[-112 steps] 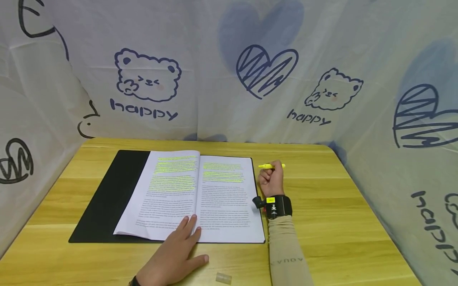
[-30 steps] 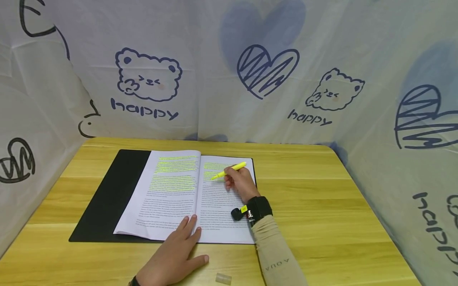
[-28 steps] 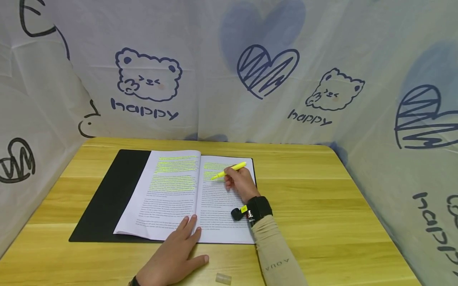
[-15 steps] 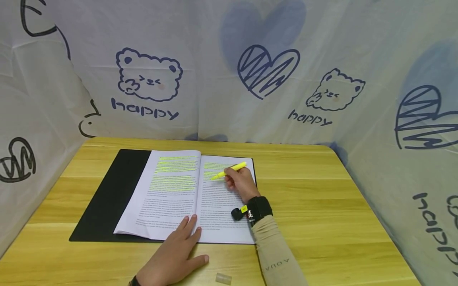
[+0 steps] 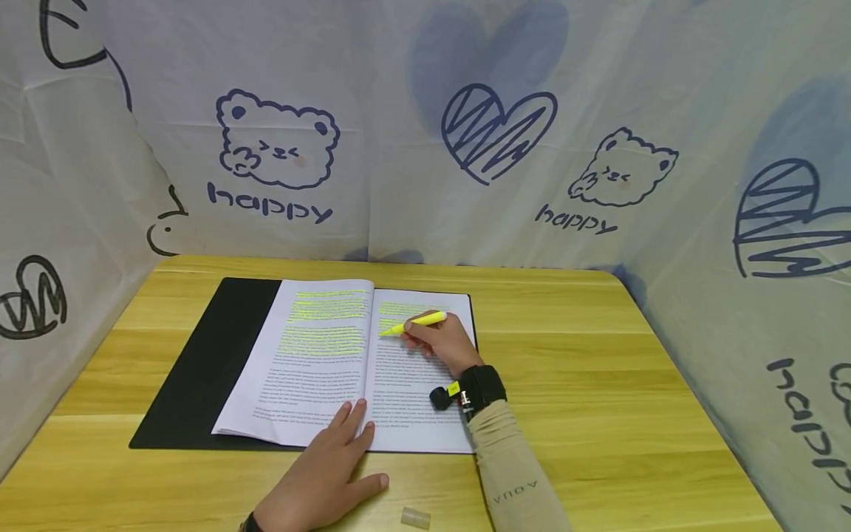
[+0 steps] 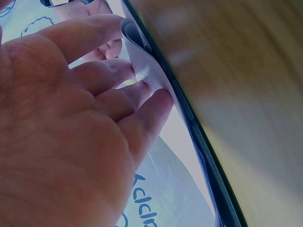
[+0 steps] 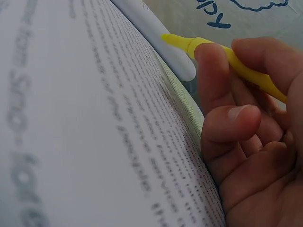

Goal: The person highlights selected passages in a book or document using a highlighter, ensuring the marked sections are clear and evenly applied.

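A yellow highlighter (image 5: 425,320) is pinched between the thumb and fingers of my right hand (image 5: 444,341), its tip slanting down to the left near the inner edge of the right page (image 5: 419,399). In the right wrist view the highlighter (image 7: 255,75) shows its tip pointing over the printed text. My left hand (image 5: 326,465) lies with fingers extended across the bottom of the open booklet, at the fold between the pages. The left wrist view has the fingers of this hand (image 6: 71,104) against the paper's edge. Yellow lines mark the upper text on the left page (image 5: 299,391) and right page.
Beneath the booklet lies a black folder (image 5: 193,384) on the wooden table (image 5: 598,414). A small translucent cylinder (image 5: 415,518) sits at the front edge, right of the left thumb. Printed cloth (image 5: 399,207) hangs behind and at both sides.
My right hand has come from beside the folder onto the right page; lately its fingers and the highlighter tip shifted left toward the fold. My left hand has stayed in place.
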`<action>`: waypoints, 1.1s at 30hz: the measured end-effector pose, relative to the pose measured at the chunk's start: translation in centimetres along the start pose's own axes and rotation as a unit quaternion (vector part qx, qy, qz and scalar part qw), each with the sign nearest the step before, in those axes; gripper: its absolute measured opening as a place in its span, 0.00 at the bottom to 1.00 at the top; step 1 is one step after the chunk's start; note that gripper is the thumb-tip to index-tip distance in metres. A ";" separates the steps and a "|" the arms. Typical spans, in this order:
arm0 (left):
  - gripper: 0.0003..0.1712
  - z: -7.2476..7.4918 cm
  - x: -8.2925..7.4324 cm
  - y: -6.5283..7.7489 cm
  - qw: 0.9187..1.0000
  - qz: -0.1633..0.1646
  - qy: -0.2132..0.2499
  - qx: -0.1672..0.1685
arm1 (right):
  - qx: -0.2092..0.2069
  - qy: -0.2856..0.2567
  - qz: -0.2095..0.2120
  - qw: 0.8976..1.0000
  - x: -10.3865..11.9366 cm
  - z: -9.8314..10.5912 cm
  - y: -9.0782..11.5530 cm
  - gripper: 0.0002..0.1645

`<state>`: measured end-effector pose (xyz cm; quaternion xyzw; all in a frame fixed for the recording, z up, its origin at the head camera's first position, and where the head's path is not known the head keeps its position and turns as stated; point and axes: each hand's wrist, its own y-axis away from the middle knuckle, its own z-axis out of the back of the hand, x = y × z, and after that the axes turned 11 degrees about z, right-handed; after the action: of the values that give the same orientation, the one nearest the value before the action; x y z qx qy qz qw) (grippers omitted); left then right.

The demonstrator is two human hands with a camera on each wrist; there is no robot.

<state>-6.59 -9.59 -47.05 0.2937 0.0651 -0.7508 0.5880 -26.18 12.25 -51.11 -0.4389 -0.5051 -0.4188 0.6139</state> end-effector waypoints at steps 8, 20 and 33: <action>0.47 0.1 -0.1 0.0 1.000 -0.001 0.003 -0.001 | 0.014 0.007 0.007 1.000 0.1 0.0 -0.1 0.17; 0.48 0.0 -0.1 0.0 1.000 0.001 0.004 0.005 | 0.017 0.023 0.010 1.000 0.1 -0.1 0.0 0.16; 0.48 0.0 0.0 0.0 1.000 0.002 0.000 0.004 | 0.021 0.045 0.025 0.998 0.2 -0.4 0.0 0.16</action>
<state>-6.63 -9.60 -47.09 0.2966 0.0616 -0.7498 0.5883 -26.02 11.86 -50.98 -0.4193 -0.4745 -0.4119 0.6552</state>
